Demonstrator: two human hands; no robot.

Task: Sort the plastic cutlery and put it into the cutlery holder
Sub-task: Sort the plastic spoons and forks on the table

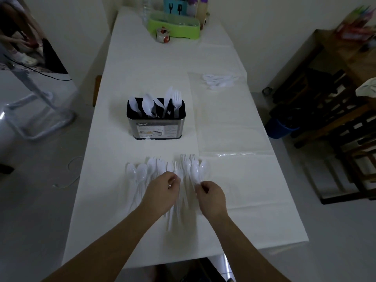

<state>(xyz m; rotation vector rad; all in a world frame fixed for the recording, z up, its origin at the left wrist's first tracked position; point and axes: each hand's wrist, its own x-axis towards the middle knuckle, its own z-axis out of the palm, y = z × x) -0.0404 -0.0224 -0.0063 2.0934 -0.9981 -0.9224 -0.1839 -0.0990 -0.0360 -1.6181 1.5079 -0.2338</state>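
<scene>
A pile of white plastic spoons and forks (142, 174) lies fanned out near the front of the white table (234, 190). Over its middle, my left hand (162, 192) has its fingers curled on a piece of white cutlery, blurred. My right hand (211, 198) pinches the handle of a white spoon (196, 171) at the pile's right side. Farther back stands the metal cutlery holder (156, 124) with a black insert, with knives, spoons and forks upright in it.
A clear plastic bag with more white spoons (218, 81) lies at the back right of the table. At the far end stand a green tray (174, 27) and a small jar (162, 35). Left of the table is a metal chair frame (38, 110), right wooden furniture (325, 110).
</scene>
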